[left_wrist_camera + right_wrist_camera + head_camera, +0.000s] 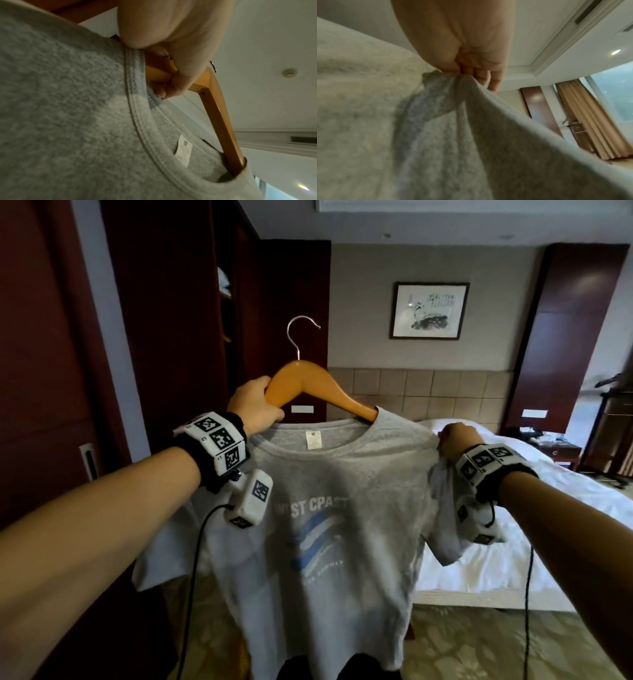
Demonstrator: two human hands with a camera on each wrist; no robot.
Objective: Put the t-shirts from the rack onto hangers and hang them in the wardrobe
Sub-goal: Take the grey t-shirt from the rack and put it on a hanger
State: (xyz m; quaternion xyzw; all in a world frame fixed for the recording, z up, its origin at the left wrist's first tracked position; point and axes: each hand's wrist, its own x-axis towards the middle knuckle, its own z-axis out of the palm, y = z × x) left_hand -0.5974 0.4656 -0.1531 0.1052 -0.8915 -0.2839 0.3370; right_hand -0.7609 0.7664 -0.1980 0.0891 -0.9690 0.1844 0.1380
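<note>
A grey t-shirt (329, 529) with blue stripes and white lettering hangs in front of me. A wooden hanger (318, 388) with a metal hook (298, 333) has its right arm inside the shirt's collar; its left arm is bare. My left hand (257, 405) grips the hanger's left arm and the collar edge (135, 83) together, seen close in the left wrist view as my left hand (173, 75) curled round the hanger (216, 108). My right hand (457, 440) pinches the shirt's right shoulder; the right wrist view shows my right hand (471, 67) bunching the t-shirt (436, 121).
Dark wooden wardrobe (178, 337) panels stand to the left, with an open section behind the hanger. A bed (479, 559) with white sheets lies to the right. A dark rack (609, 422) stands at the far right, near a bedside table (561, 450).
</note>
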